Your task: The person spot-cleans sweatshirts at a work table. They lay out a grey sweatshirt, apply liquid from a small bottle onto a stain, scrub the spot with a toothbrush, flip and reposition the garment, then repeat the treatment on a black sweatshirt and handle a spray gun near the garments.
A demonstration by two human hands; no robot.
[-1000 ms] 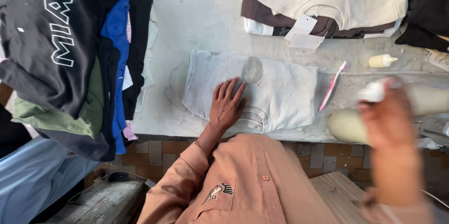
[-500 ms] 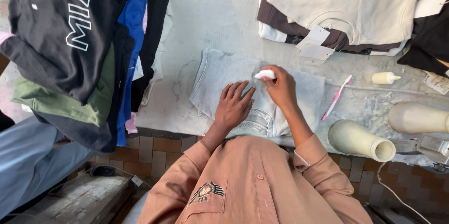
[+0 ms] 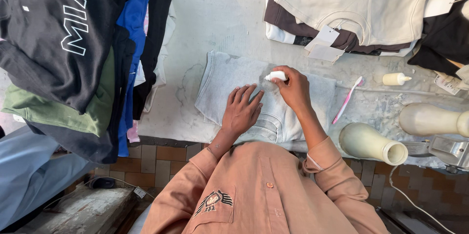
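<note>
Since half a second ago your right hand (image 3: 294,89) has barely shifted: it still sits over the folded grey garment (image 3: 222,85), and the small white bottle (image 3: 276,75) is still pinched in its fingertips, nozzle pointing toward 9 o'clock and low over the cloth. Your left hand (image 3: 241,112) remains flat on the garment just at 7 o'clock of the bottle, fingers spread and released, pressing the fabric down rather than gripping anything.

As for progress, you look to be in the middle of treating one spot on the cloth. A faint roundish patch shows under the bottle tip, though whether liquid has come out cannot be told. The pink toothbrush (image 3: 347,100) lies untouched on the table (image 3: 215,14) at 3 o'clock of your right hand, so any scrubbing seems yet to come. Another small bottle (image 3: 394,78) stands further toward 3 o'clock, and stacked cream and brown tops (image 3: 361,4) lie at 1 o'clock.
</note>
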